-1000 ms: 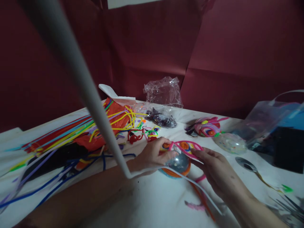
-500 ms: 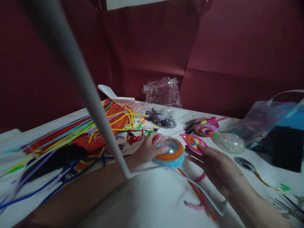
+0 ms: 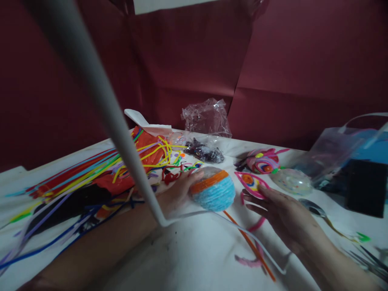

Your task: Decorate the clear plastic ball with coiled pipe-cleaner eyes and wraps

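Note:
My left hand (image 3: 185, 186) is closed round the far left side of a clear ball (image 3: 213, 193) wrapped with an orange band and light blue fuzzy strands. Part of its bare clear top shows beside my thumb. Between the fingers and thumb of my right hand (image 3: 274, 210) is a pink eye-shaped pipe-cleaner piece (image 3: 251, 184), with an orange and yellow centre. It is held apart from the ball, to the right. Below them on the table lie an orange pipe cleaner (image 3: 250, 244) and a pink curled pipe cleaner (image 3: 249, 262).
Bundles of coloured pipe cleaners (image 3: 91, 167) cover the left. Behind stands a crumpled clear bag (image 3: 207, 119). A pink wrapped ball (image 3: 263, 161), a clear dome (image 3: 291, 182), a tape roll (image 3: 313, 208) and a black box (image 3: 366, 188) are at right. A pale rod (image 3: 112, 121) crosses the foreground.
My left hand has turned the ball, so its blue wrapped side now faces me and less of the clear part shows. The right hand has shifted slightly right with the eye-shaped piece.

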Demonstrator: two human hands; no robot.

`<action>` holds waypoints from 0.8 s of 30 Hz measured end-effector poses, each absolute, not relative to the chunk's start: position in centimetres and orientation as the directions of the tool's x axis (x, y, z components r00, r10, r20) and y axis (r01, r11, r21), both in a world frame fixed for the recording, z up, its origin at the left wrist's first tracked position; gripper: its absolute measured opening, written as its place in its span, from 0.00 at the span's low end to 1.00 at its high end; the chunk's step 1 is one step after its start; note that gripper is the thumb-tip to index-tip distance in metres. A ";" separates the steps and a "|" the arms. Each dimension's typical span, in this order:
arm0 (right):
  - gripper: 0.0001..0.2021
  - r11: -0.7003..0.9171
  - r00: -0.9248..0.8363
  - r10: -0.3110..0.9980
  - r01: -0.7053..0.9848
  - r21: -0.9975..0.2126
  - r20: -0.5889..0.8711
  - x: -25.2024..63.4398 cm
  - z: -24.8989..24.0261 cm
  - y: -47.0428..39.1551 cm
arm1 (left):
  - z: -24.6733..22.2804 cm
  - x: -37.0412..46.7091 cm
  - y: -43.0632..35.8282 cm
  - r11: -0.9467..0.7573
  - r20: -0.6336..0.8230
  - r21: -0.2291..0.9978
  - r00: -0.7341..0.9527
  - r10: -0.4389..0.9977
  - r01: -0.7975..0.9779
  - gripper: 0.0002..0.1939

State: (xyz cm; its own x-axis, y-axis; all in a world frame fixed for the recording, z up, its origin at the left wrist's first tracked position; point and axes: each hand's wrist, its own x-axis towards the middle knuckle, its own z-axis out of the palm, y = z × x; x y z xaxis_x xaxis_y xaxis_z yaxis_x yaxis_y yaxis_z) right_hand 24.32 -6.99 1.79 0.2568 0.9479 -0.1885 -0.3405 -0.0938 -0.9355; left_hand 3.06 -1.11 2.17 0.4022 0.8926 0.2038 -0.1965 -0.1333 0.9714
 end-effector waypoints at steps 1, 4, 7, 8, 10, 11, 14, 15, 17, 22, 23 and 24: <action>0.08 -0.091 0.258 0.948 -0.338 -0.937 -0.186 24.3 1.8 -7.0 | 2.4 3.1 -1.2 -0.077 0.174 0.970 0.436 0.883 -0.230 0.19; 0.09 -0.080 0.275 0.945 -0.332 -0.940 -0.177 24.5 1.7 -7.0 | 2.5 3.1 -1.3 0.116 0.092 0.936 0.549 0.831 -0.333 0.20; 0.16 -0.085 0.292 0.939 -0.319 -0.944 -0.183 24.7 1.6 -7.0 | 2.1 3.0 -1.0 0.222 0.068 0.891 0.599 0.798 -0.396 0.22; 0.18 -0.089 0.296 0.937 -0.315 -0.945 -0.187 24.8 1.6 -7.0 | 1.9 2.9 -0.8 0.245 0.066 0.878 0.612 0.788 -0.410 0.23; 0.20 -0.102 0.302 0.933 -0.306 -0.947 -0.198 25.0 1.6 -7.0 | 1.5 2.9 -0.5 0.276 0.070 0.858 0.630 0.774 -0.434 0.23; 0.21 -0.108 0.305 0.930 -0.302 -0.947 -0.204 25.0 1.6 -7.0 | 1.3 2.8 -0.3 0.285 0.073 0.850 0.636 0.769 -0.443 0.23; 0.21 -0.123 0.311 0.925 -0.296 -0.947 -0.217 25.2 1.6 -7.0 | 0.9 2.8 0.2 0.301 0.081 0.837 0.648 0.757 -0.457 0.22; 0.21 -0.125 0.311 0.925 -0.296 -0.947 -0.219 25.2 1.6 -6.9 | 0.9 2.8 0.3 0.307 0.078 0.836 0.654 0.753 -0.454 0.22; 0.21 -0.126 0.306 0.926 -0.300 -0.946 -0.221 25.2 1.6 -7.0 | 0.9 2.9 0.3 0.316 0.064 0.839 0.658 0.751 -0.443 0.23; 0.21 -0.112 0.301 0.930 -0.320 -0.941 -0.213 25.1 1.7 -7.0 | 1.3 2.9 -0.4 0.270 0.027 0.872 0.591 0.806 -0.408 0.22; 0.21 -0.110 0.299 0.930 -0.325 -0.939 -0.212 25.0 1.8 -7.1 | 1.3 2.9 -0.5 0.248 0.021 0.885 0.566 0.824 -0.395 0.22; 0.21 -0.109 0.295 0.932 -0.330 -0.937 -0.213 25.0 1.8 -7.1 | 1.2 2.9 -0.5 0.219 0.022 0.899 0.537 0.843 -0.381 0.22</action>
